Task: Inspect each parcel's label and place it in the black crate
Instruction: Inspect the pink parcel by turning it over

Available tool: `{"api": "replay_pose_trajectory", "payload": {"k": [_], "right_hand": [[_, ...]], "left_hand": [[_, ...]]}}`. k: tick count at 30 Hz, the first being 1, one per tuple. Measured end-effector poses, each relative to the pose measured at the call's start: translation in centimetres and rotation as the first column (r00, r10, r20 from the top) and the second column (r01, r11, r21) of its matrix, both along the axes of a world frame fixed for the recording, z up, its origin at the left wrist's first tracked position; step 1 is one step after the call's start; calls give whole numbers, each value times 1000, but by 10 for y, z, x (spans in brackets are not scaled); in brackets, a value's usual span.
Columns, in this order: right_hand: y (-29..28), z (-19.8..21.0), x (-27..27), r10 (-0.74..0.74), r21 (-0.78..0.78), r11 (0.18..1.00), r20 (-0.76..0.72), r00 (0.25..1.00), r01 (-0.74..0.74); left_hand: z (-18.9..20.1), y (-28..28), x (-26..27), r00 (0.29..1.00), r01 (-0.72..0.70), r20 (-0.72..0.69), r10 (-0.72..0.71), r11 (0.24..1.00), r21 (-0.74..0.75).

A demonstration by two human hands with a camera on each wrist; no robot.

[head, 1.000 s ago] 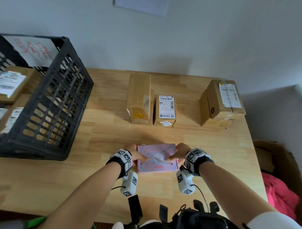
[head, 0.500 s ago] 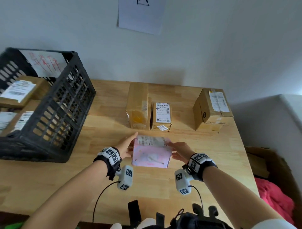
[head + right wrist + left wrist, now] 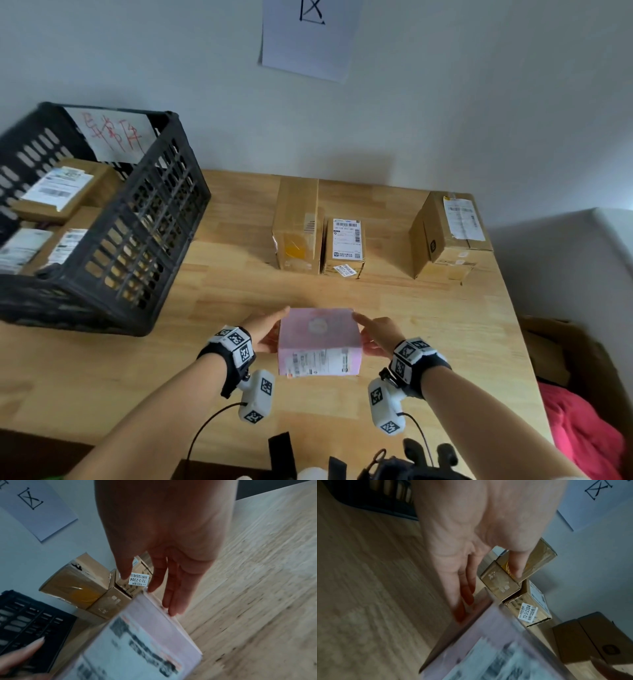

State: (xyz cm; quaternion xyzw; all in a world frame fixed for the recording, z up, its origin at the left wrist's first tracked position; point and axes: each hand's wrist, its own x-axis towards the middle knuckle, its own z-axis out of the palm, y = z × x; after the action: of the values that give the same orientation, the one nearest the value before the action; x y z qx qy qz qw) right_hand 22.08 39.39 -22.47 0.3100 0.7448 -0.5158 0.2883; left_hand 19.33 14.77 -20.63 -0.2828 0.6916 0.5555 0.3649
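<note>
A pink parcel (image 3: pixel 320 339) hangs a little above the wooden table (image 3: pixel 102 377), carried between my two hands. Its white shipping label faces me on the near side. My left hand (image 3: pixel 269 329) presses flat on its left side, fingers (image 3: pixel 458 601) straight along the box. On the right side my right hand (image 3: pixel 375 334) presses the same way, with straight fingers (image 3: pixel 173 601). Both wrist views show the parcel (image 3: pixel 488 649) (image 3: pixel 137 635) blurred. The black crate (image 3: pixel 137 240) stands at the left with several labelled parcels (image 3: pixel 58 192) inside.
Three cardboard boxes stand at the back of the table: a tall one (image 3: pixel 298 226), a labelled one (image 3: pixel 346 243) beside it, and a larger one (image 3: pixel 452 233) at the right. A paper sheet (image 3: pixel 308 37) hangs on the wall. Red cloth (image 3: pixel 582 428) lies right of the table.
The pink parcel lay flat on the table a second ago. Both hands have lifted it and rolled it, so its label now faces me. The view has tilted upward.
</note>
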Motion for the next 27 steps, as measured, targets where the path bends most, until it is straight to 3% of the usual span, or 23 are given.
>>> {"api": "replay_pose_trajectory", "payload": {"k": [3,11,15,21,27], "right_hand": [[-3,-7,1,151,82,984,52,987,-155],[-14,-18,-2,408,330,835,163,898,-440],[-19,-24,-7,450,339,798,214,867,-498],[-17,-23,-20,524,322,746,256,812,-583],[-14,-24,-24,548,242,748,301,781,-618]], "left_hand": [[-11,4,5,991,91,100,-89,996,-16],[-33,6,0,935,353,58,-349,905,-239],[-84,-7,-17,907,416,77,-413,857,-303],[-30,7,-13,864,495,107,-493,790,-360],[-35,5,-22,852,523,156,-500,801,-292]]}}
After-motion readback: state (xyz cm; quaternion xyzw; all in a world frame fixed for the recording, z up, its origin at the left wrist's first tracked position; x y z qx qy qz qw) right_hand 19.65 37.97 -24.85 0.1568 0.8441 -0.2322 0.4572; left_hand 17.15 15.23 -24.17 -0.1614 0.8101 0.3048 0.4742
